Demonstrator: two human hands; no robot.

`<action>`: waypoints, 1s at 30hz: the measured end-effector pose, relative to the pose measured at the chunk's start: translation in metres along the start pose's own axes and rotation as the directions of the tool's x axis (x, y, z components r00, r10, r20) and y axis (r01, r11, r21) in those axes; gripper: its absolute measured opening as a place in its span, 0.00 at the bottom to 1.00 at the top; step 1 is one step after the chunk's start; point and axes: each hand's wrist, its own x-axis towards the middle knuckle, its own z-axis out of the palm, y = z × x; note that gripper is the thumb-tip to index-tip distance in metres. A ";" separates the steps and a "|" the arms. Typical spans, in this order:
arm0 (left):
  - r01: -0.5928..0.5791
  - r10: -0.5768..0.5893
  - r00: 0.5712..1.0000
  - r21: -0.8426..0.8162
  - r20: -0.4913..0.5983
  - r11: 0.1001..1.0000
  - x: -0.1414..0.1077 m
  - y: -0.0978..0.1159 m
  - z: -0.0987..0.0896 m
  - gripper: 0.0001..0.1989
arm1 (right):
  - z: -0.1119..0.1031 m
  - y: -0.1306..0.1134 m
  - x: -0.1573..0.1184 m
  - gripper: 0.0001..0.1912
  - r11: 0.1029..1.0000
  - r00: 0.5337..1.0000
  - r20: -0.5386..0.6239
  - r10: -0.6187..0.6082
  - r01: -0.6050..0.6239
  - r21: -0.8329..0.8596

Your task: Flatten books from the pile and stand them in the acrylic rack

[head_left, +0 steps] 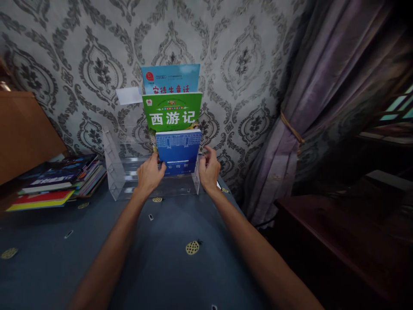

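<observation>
Blue rectangular book (pixel 179 148) stands mid-frame, left edge pinched by left hand (pixel 150 174); right hand (pixel 211 171) beside it, grip unclear.

On the cloth (pixel 161 271), a stand (pixel 115 174) holds a back book (pixel 171 75) nearest the wall (pixel 248 30), a middle book (pixel 174 116), then a front book (pixel 178 148) between your left hand (pixel 149 173) and right hand (pixel 210 170). A book pile (pixel 61 178) lies to your left; a curtain (pixel 279 146) hangs right.

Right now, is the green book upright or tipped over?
The green book is upright: its title reads right way up, its top edge above the dark blue book.
</observation>
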 end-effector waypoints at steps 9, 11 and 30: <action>-0.013 0.013 1.000 -0.029 -0.001 1.000 -0.006 0.000 -0.001 0.15 | -0.014 -0.021 0.013 0.21 0.982 0.993 -0.107 -0.046 0.065 0.178; -0.035 0.034 0.999 -0.034 -0.015 0.999 -0.008 -0.002 0.001 0.15 | -0.017 -0.033 0.011 0.19 0.967 0.988 -0.098 -0.123 0.142 0.212; 0.347 -0.245 0.897 0.243 -0.367 0.906 -0.036 -0.186 -0.065 0.24 | 0.018 -0.075 -0.100 0.13 0.735 0.611 0.407 -0.679 0.566 0.374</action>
